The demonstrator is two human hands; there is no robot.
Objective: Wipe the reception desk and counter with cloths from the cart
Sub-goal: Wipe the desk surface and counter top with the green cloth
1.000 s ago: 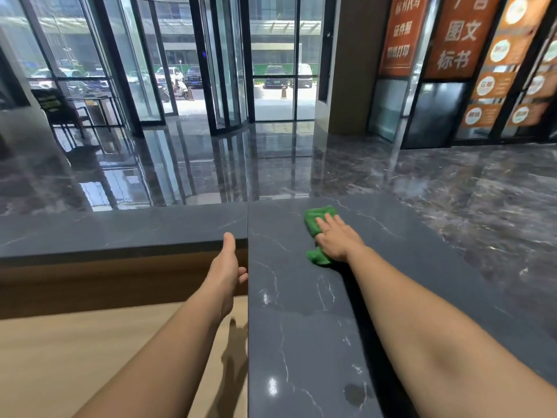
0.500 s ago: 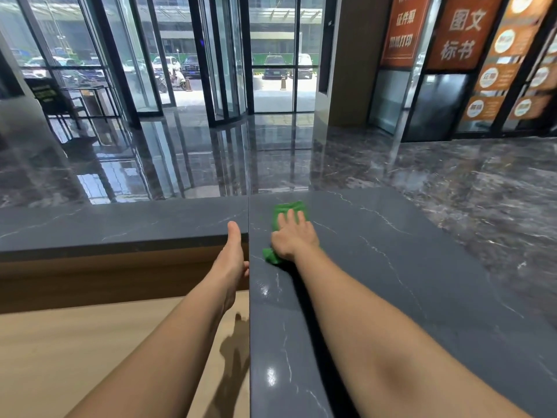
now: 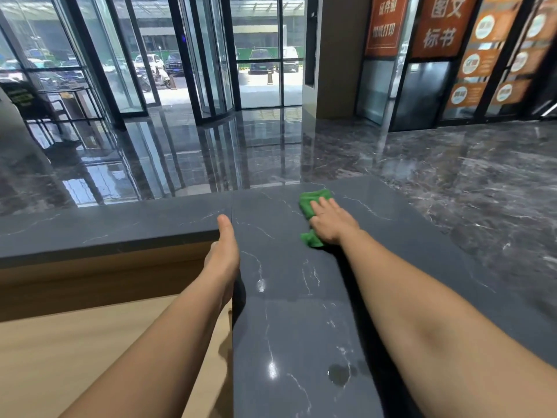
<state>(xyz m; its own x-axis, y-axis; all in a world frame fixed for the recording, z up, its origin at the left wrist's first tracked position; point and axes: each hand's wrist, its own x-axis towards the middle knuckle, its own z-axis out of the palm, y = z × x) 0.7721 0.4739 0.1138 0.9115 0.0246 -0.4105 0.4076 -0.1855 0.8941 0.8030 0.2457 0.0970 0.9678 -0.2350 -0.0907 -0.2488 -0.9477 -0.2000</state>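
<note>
1. Change first: the green cloth [image 3: 315, 217] and the right hand [image 3: 333, 223] on it now sit farther right on the counter [image 3: 301, 327] than half a second ago, when they were close to the seam beside the left thumb. The left hand [image 3: 223, 254] has kept its place.
2. Far left: a dark stand [image 3: 22, 98] by the glass wall, its reflection on the polished floor [image 3: 452, 176].
3. Low left: pale wooden desk surface [image 3: 60, 357], set below the raised stone ledge.
4. Left hand: gripping the counter's inner edge, thumb stretched along the top next to the seam, fingers hidden below the edge. Forearm crosses over the wooden desk.
5. Centre: dark veined stone counter, glossy, with light glints and a small damp-looking patch [image 3: 339, 374] near the front.
6. Right hand: palm down, fingers spread flat, pressing the crumpled cloth against the counter near its far edge. Cloth shows beyond the fingertips and beside the heel of the hand; the middle is covered.
7. Far centre: revolving glass door [image 3: 211, 55], parked cars outside.
8. Right: orange signboards [image 3: 446, 22] with white characters on the shopfront.
</note>
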